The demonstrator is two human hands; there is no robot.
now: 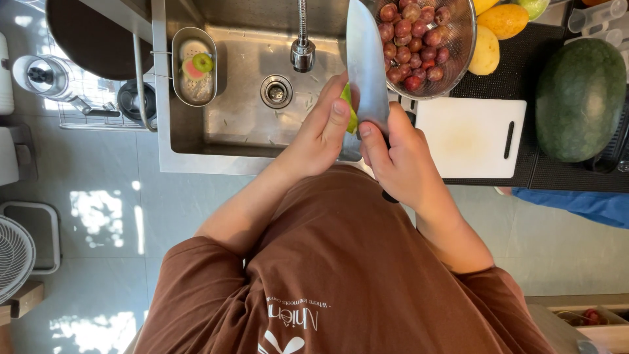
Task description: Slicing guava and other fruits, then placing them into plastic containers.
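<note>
Over the sink (223, 141), left hand (324, 128)'s grip holds green fruit (351, 111) against knife (367, 62).

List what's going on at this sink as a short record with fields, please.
Place: kitchen counter with a steel sink
Left hand: holds a small green fruit over the sink
Right hand: grips a large knife, blade against the fruit
Beside the sink: white cutting board on a dark mat
Nearby produce: colander of red grapes, yellow mangoes, whole watermelon
In the sink: small hanging basket with scraps
</note>
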